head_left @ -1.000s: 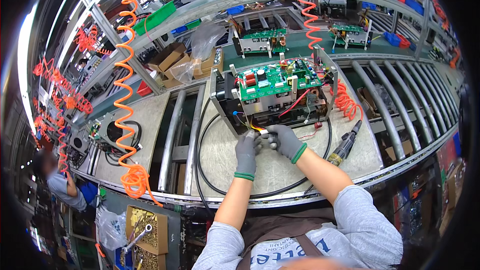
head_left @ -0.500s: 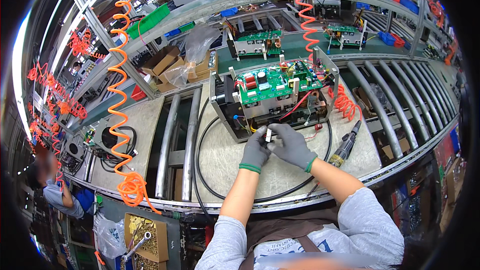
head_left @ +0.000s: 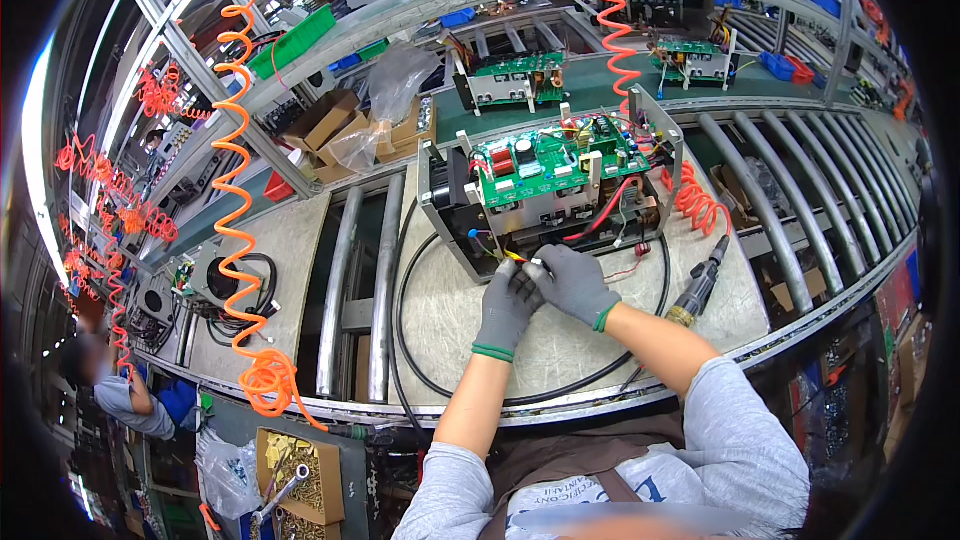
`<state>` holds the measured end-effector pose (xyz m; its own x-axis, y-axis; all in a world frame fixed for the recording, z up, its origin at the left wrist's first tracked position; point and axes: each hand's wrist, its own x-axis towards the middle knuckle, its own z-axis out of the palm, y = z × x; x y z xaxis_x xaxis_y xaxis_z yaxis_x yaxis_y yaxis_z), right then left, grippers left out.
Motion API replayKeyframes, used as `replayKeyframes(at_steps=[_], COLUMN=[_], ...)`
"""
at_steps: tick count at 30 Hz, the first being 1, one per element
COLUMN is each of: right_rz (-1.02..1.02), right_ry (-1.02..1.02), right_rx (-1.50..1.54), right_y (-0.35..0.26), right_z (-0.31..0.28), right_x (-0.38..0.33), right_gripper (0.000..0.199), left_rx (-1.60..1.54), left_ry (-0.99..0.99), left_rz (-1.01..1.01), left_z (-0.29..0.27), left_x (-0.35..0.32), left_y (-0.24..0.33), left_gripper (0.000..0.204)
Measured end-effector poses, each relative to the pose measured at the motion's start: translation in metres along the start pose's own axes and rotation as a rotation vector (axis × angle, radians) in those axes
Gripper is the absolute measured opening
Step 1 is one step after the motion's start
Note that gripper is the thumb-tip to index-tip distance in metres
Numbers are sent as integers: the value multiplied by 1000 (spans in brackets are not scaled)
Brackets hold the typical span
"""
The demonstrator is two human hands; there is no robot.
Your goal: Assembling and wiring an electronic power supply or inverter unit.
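Pinching a small yellow-tipped wire end [head_left: 515, 257], both grey-gloved hands meet at the front of the open metal chassis [head_left: 550, 195] near the middle of the view. The left hand [head_left: 505, 307] and right hand [head_left: 572, 283] touch each other, fingers closed on the wire. The chassis carries a green circuit board [head_left: 548, 155] on top, with red and black leads hanging at its front. A black cable [head_left: 420, 340] loops over the tabletop [head_left: 440, 300]. A black screwdriver tool [head_left: 700, 285] lies at three o'clock from the hands.
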<state>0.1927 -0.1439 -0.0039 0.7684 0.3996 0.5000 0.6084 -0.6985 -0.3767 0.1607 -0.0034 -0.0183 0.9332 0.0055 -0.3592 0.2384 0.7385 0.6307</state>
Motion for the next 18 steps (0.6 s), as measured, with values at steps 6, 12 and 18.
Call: replayKeyframes(at_steps=[6,12,18], right_rz=[1190,1458,1351], right_ry=[-216,-214,-368], right_rx=[1623,2246,2334], right_y=[3,0,10], right_z=[13,19,25], right_x=[5,8,8], right_gripper=[25,27,28], left_rx=[-112,123,294], left_ry=[-60,-68,168], left_rz=[-6,116,186], left_z=[-15,-17,2], left_x=[6,19,29], left_y=[10,2,3], left_gripper=[31,28,22])
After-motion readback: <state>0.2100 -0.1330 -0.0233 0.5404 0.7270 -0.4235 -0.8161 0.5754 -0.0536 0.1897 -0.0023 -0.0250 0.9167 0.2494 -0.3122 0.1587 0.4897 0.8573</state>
